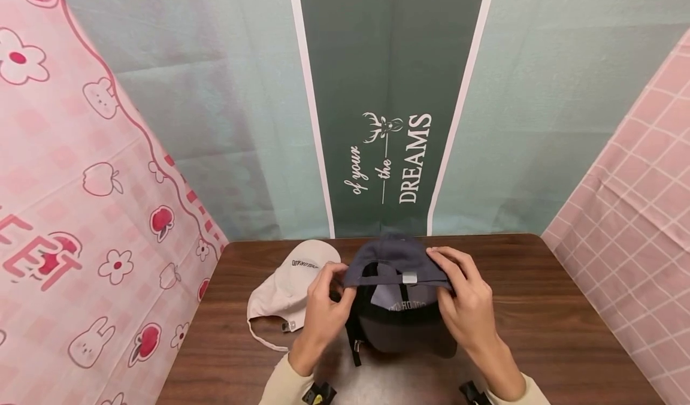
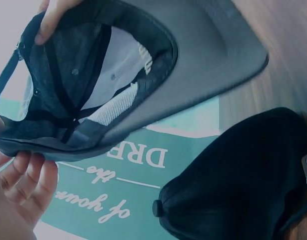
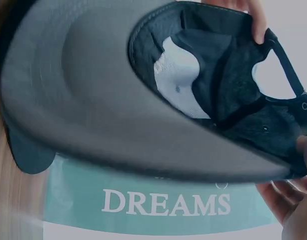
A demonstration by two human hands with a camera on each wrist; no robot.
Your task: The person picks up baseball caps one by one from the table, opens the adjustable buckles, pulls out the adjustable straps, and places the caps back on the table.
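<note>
Both hands hold up a navy baseball cap (image 1: 396,255) by its rear edge, its open underside facing me. My left hand (image 1: 326,300) grips one side by the strap opening; my right hand (image 1: 469,297) grips the other. The left wrist view shows the left fingers (image 2: 41,182) under the crown. The navy cap's grey-lined brim (image 3: 103,100) fills much of the right wrist view, and a pale mesh panel shows inside. Below it is a black cap (image 2: 238,175), partly hidden in the head view. A pale pink cap (image 1: 296,279) lies beside my left hand, strap loosely looped.
The brown wooden table (image 1: 533,309) ends at a green and teal cloth (image 1: 393,93) hanging behind. Pink patterned cloths stand on the left (image 1: 124,225) and right (image 1: 636,213).
</note>
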